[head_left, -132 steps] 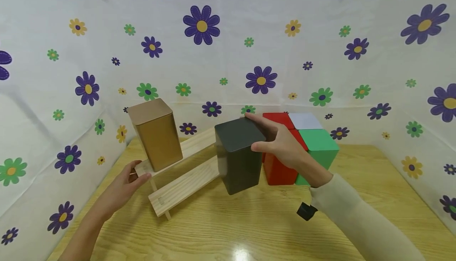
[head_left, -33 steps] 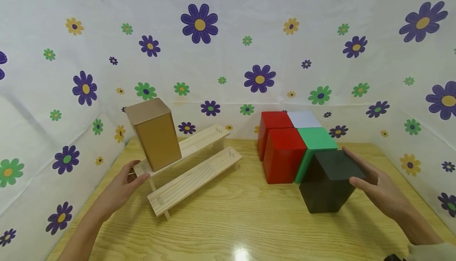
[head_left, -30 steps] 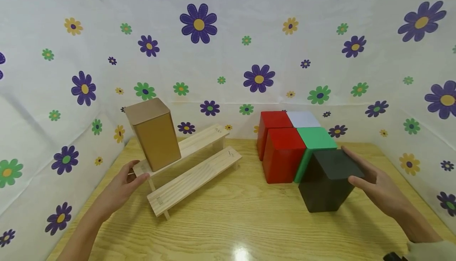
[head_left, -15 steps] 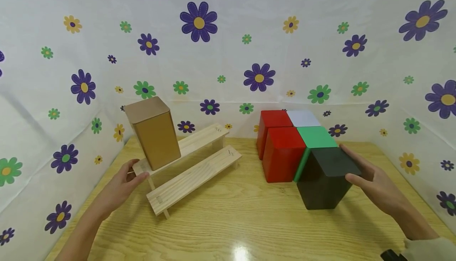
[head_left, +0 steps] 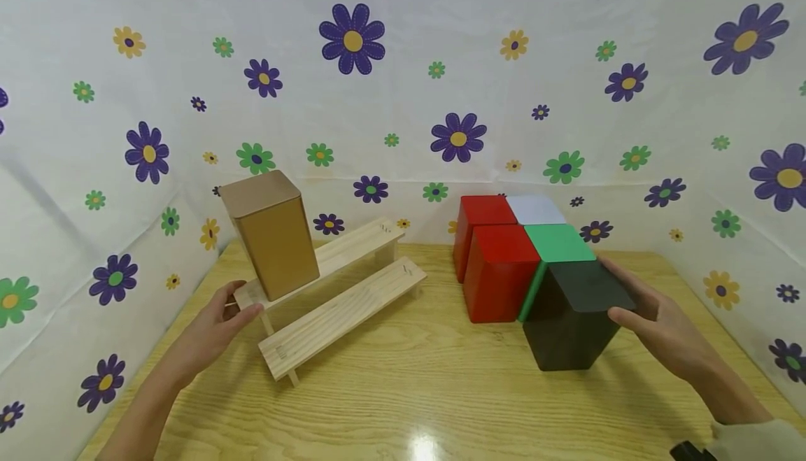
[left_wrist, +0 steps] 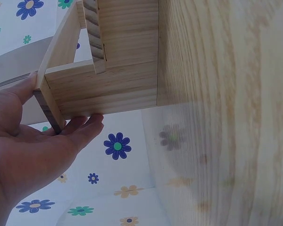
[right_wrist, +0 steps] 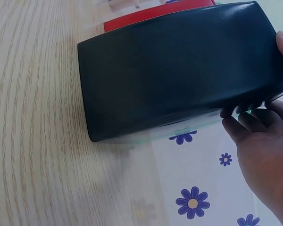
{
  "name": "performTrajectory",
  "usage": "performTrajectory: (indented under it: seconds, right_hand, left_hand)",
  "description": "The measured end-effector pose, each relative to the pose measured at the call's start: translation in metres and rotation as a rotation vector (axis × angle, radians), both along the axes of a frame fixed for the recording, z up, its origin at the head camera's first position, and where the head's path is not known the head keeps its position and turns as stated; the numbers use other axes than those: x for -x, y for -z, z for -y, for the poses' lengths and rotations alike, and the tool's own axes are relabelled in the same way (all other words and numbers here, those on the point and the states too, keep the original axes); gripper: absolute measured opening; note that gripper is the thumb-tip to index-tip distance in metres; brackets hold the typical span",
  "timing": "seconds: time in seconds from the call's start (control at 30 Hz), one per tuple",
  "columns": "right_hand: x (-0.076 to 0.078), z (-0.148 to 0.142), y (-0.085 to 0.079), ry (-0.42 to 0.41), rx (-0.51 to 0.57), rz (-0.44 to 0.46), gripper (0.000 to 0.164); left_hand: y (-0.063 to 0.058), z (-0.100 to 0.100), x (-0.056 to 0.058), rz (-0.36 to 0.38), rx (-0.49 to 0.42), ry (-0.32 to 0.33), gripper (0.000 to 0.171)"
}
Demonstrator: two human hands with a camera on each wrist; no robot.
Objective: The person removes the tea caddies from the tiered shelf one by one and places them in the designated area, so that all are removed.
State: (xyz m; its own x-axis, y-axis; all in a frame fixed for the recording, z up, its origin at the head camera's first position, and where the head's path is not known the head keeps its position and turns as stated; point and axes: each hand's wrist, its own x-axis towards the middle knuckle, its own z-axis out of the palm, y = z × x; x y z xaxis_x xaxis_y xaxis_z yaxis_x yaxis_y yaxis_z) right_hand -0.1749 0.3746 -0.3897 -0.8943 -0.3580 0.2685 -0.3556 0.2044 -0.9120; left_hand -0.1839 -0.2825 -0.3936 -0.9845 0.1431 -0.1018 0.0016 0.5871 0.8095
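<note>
My left hand (head_left: pixel 204 335) pinches the near left end of a two-step wooden rack (head_left: pixel 343 317); in the left wrist view its thumb and fingers (left_wrist: pixel 85 129) lie on either side of the end. On the rack's upper step stands a gold rectangular canister (head_left: pixel 280 251). Over at the right, my right hand (head_left: pixel 661 324) holds a black rectangular canister (head_left: pixel 567 328) by its upper part, thumb on the near side and fingers on the far right side. The black canister stands on the table, close in front of a green canister (head_left: pixel 560 240).
Two red canisters (head_left: pixel 500 272) stand left of the green one, and a white canister (head_left: pixel 535 209) is behind it. The wooden table (head_left: pixel 403 391) ends at flower-printed white cloth (head_left: pixel 403 97) at the back and sides. The rack's lower step is bare.
The black canister has gone from in front of the rack's right end to the right of the red ones. Over the last second it shifted slightly left and back. The left hand stayed put.
</note>
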Motion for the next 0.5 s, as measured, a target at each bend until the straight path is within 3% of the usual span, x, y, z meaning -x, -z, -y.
performTrajectory:
  seconds: [0.3, 0.5]
  right_hand:
    - [0.002, 0.003, 0.001, -0.064, 0.052, 0.000, 0.069]
    - [0.003, 0.000, -0.013, -0.025, 0.001, -0.096, 0.062]
  left_hand:
    - [0.000, -0.001, -0.001, 0.019, -0.023, 0.002, 0.085]
    - [-0.001, 0.000, -0.001, -0.004, 0.000, -0.001, 0.084]
